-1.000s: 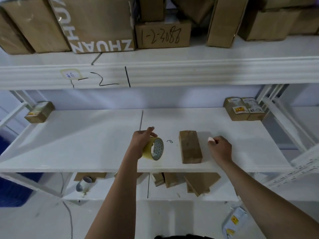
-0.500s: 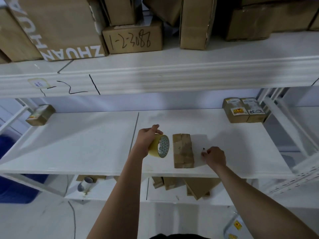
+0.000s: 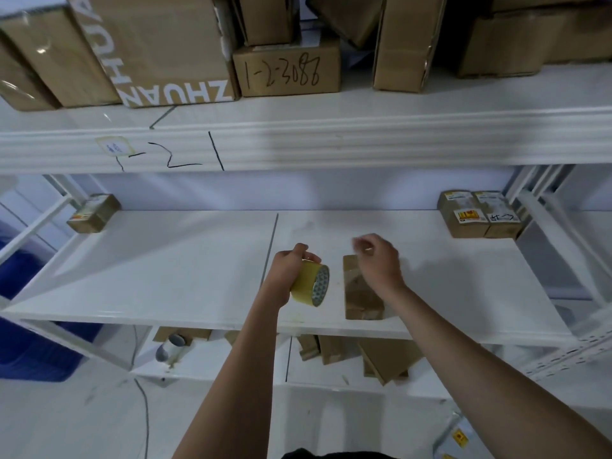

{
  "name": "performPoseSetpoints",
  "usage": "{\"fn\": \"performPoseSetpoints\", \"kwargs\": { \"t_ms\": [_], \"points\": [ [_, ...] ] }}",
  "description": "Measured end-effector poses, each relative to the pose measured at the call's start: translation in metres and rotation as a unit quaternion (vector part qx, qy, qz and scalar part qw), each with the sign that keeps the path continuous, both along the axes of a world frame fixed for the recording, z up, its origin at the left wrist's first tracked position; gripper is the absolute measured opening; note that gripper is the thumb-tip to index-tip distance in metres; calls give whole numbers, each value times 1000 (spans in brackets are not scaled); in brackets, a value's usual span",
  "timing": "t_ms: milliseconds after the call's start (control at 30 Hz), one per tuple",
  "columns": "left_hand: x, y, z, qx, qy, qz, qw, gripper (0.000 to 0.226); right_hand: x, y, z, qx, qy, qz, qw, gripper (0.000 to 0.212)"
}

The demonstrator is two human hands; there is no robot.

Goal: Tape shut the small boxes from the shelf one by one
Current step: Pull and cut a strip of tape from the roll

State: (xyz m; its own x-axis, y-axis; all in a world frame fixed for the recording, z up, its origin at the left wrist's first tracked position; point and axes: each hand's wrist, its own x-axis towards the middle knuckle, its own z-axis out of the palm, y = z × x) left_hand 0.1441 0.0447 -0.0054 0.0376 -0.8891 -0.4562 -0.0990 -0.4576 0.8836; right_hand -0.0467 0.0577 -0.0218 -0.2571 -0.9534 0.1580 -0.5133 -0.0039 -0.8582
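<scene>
A small brown cardboard box [image 3: 361, 301] lies lengthwise near the front edge of the white middle shelf [image 3: 172, 276]. My left hand [image 3: 287, 272] grips a roll of yellowish tape [image 3: 312, 283], held just left of the box and a little above the shelf. My right hand [image 3: 377, 260] hovers over the box's far end with its fingers curled. It is motion-blurred, and I cannot tell whether it pinches anything. The hand and wrist hide part of the box's top.
One small box [image 3: 94, 213] sits at the shelf's back left, and two labelled small boxes [image 3: 480, 213] at the back right. Large cartons [image 3: 159, 48] fill the upper shelf. The lower shelf holds flattened cardboard [image 3: 381, 357] and another tape roll [image 3: 170, 347].
My right hand moved from the shelf right of the box up and left, over the box's far end. My left hand kept hold of the tape roll beside the box.
</scene>
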Motion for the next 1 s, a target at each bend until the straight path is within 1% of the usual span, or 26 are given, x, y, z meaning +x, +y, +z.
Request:
{"fn": "performPoseSetpoints", "kwargs": {
  "t_ms": [67,100,167,267,333,400,467,500,533,600,700,867,1000],
  "points": [
    [10,3,-3,0,-11,-16,1000,42,33,-4,16,63,16,116,991,28],
    [17,4,-4,2,-18,-19,1000,42,48,-5,21,81,35,152,984,27],
    [34,7,-6,6,-31,-15,999,38,72,-7,24,105,58,189,975,20],
    [63,10,-9,7,-40,-23,999,36,101,-7,23,122,50,191,973,10],
    [83,14,-11,20,-36,-39,998,33,119,-6,21,119,52,178,975,11],
    [105,18,-14,31,-20,-76,996,26,137,-6,17,114,64,169,977,13],
    [131,22,-19,42,12,-133,990,21,154,-6,13,115,70,175,975,12],
    [143,24,-23,48,32,-156,986,27,162,-6,11,117,77,183,973,10],
    [155,26,-27,55,49,-170,983,39,170,-6,9,119,86,190,971,8],
    [173,30,-36,69,69,-164,982,57,185,-7,6,121,102,203,966,6],
    [192,37,-50,77,64,-137,985,68,207,-6,2,125,112,225,960,6],
    [214,42,-68,109,52,-106,987,68,237,2,-9,138,147,257,945,11],
    [223,45,-76,141,38,-88,985,60,254,7,-16,157,189,276,929,12]
  ]
}}
